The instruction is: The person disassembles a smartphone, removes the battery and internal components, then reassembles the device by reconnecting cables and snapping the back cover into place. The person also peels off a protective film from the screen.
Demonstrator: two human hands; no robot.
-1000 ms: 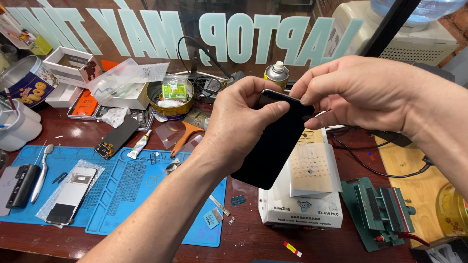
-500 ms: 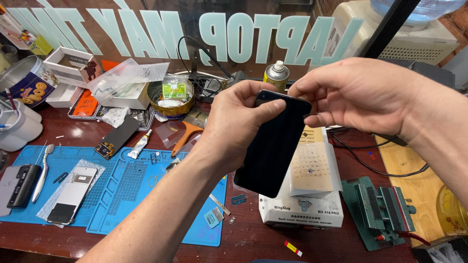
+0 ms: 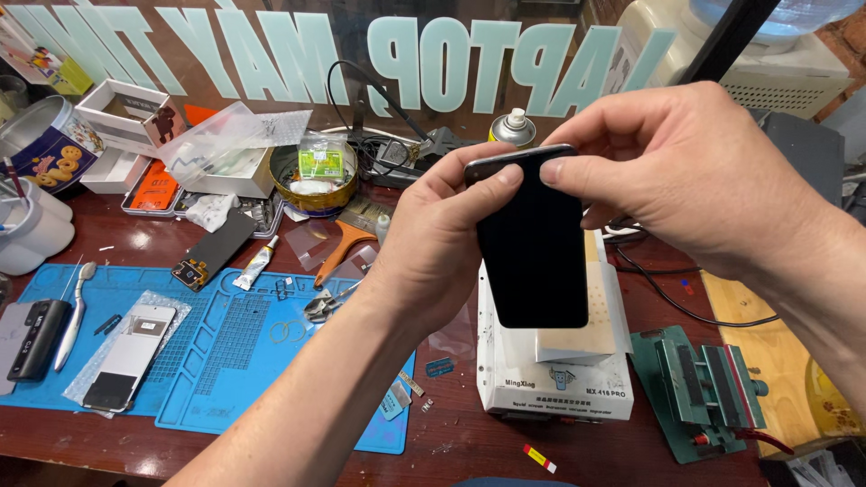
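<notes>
The left hand (image 3: 442,248) is clamped on a black phone (image 3: 534,242), gripping its left long edge with the thumb laid across the top corner. The right hand (image 3: 686,171) pinches the phone's top edge from about two o'clock, fingertips pressed together on the glass. The phone is held upright in the air above the surface, well clear of it, dark face toward the camera. It looks thin, stiff and light, with a glossy face that is likely slippery and easy to crack; the safest hold seems to be along the long side edges, not on the glass. Directly below it, at six o'clock, sits a white box-shaped machine (image 3: 555,383) with a pale pad on top. At four o'clock stands a green clamp jig (image 3: 708,388). At eight o'clock lies a blue work mat (image 3: 234,361), and at twelve o'clock a spray can (image 3: 512,129).
</notes>
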